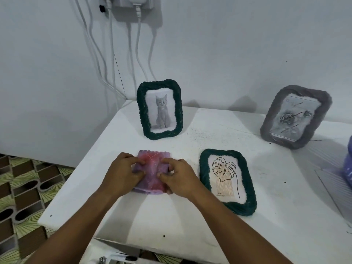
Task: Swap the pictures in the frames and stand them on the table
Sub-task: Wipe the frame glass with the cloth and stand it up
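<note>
Pink-purple frame [152, 169] lies back-up on desk [190, 221], near edge | left hand [122, 173] and right hand [180, 178] both pinch its back | step: likely opening or closing the back | leaf frame [227, 181] flat just beside | next: work backing carefully, then stand frame.

My hands cover most of the pink frame [152, 169], so I cannot tell which face is up. A purple thing [348, 164] is cut off at the right edge. The leaf picture's small print [220, 194] is unreadable.
</note>
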`<state>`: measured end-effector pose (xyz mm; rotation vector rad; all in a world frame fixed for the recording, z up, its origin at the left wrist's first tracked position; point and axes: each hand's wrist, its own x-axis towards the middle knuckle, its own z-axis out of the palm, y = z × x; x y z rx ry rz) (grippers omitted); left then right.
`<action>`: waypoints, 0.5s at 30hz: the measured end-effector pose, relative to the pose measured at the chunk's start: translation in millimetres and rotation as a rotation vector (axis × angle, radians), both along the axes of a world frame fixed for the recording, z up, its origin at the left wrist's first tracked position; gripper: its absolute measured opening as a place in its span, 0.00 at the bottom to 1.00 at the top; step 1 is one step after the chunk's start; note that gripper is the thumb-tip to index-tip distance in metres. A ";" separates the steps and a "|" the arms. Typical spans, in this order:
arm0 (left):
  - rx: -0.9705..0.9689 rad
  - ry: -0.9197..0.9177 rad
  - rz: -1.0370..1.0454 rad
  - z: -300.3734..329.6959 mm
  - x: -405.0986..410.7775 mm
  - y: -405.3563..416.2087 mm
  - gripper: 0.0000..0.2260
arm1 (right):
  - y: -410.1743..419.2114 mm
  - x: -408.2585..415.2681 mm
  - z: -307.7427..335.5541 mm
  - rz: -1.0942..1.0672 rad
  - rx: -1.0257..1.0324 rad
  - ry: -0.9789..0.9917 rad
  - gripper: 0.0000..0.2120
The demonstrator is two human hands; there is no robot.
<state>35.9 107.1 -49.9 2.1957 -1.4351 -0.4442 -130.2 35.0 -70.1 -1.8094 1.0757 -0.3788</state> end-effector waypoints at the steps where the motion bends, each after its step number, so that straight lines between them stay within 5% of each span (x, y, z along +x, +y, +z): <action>1: -0.055 0.006 0.012 2.7 -5.3 -1.7 0.12 | -0.3 -4.8 2.5 0.003 0.010 -0.006 0.23; 6: -0.229 0.208 -0.140 21.4 -52.1 -12.6 0.11 | -9.3 -65.4 19.8 -0.148 -0.112 -0.011 0.16; 11: -0.021 0.224 -0.353 16.0 -99.1 -37.2 0.16 | -25.0 -129.0 36.2 -0.387 -0.208 0.015 0.10; 15: 0.130 0.126 -0.402 9.2 -120.3 -56.6 0.22 | -33.0 -159.1 33.2 -0.387 -0.221 0.296 0.16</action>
